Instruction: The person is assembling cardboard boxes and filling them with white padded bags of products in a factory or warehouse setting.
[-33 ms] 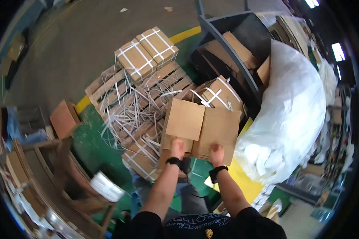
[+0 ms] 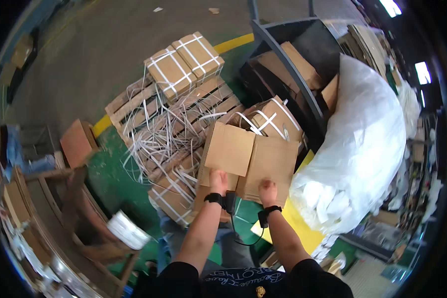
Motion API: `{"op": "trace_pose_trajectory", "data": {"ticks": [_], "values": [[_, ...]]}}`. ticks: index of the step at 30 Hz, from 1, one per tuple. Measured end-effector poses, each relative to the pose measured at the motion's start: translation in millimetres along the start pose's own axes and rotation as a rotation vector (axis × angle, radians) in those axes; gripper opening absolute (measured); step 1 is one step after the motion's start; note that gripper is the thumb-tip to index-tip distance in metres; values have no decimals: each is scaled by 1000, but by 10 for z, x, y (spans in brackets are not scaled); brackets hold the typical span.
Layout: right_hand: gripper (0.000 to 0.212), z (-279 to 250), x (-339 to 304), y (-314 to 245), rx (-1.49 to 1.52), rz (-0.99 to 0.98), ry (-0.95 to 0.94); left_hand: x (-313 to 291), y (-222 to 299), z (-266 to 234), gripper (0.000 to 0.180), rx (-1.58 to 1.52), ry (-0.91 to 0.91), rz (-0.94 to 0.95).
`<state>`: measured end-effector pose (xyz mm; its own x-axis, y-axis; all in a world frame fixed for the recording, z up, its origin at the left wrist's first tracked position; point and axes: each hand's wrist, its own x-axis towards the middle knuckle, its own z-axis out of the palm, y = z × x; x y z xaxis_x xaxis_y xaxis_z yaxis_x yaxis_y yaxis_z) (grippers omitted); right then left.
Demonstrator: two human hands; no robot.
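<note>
Two stacks of flat brown cardboard lie side by side in front of me. On the left stack a loose cardboard sheet lies askew, and my left hand is closed at its near edge, fingers curled over it. My right hand is closed in a fist over the near part of the right cardboard stack; its fingertips are hidden. Both wrists wear black bands with small devices. Just beyond the stacks sits a cardboard bundle tied with white straps.
A wooden pallet holds tangled white straps and strapped cardboard bundles. A dark cart with cardboard stands at the back right. A big white plastic bag is at right. A wooden frame stands at left.
My left hand has shifted slightly left along the sheet's near edge. The right hand stays over the right stack, and the view has moved a little.
</note>
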<state>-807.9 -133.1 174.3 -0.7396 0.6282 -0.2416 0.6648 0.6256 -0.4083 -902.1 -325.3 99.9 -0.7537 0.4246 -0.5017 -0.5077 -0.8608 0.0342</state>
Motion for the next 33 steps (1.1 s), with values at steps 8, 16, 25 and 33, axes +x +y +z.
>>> {"op": "trace_pose_trajectory", "data": {"ticks": [8, 16, 25, 33], "values": [[37, 226, 731, -225, -254, -367, -491, 20, -520, 2183, 41, 361, -75, 240], [33, 560, 1336, -1223, -314, -771, -52, -119, -300, 344, 44, 739, 514, 68], [56, 571, 1567, -1435, -217, -710, -195, 515, -95, 288, 44, 824, 490, -141], [70, 343, 743, -1251, -258, -665, -226, 29, -294, -275, 45, -51, 242, -26]]}}
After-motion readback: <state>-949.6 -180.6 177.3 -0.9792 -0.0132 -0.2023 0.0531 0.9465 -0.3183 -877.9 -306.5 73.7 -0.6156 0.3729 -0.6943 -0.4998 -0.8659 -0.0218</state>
